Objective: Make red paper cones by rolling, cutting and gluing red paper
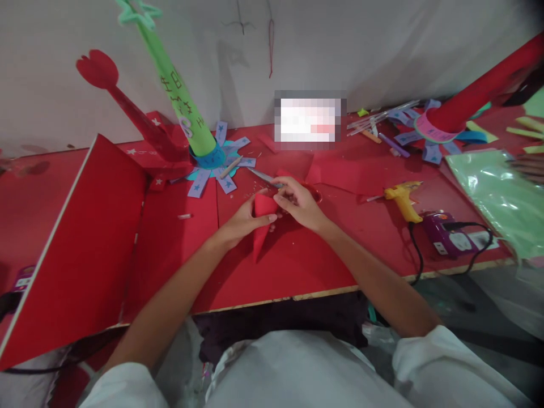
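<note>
A small red paper cone (263,212) is in front of me, its narrow tip pointing down toward the table edge. My left hand (244,221) is closed round the cone's wide part, thumb across its front. The fingers of my right hand (300,201) are bent together at the cone's upper right edge; whether they pinch the paper or something small is too hard to make out. Scissors (261,174) lie just behind my hands, their handles partly hidden by my right hand.
A yellow glue gun (402,199) and a purple box (450,233) with a black cable lie right. A green paper tower (182,96) stands back left beside a red divider board (80,255). Another person's hand (529,164) shows far right, near a green plastic-covered sheet (493,192).
</note>
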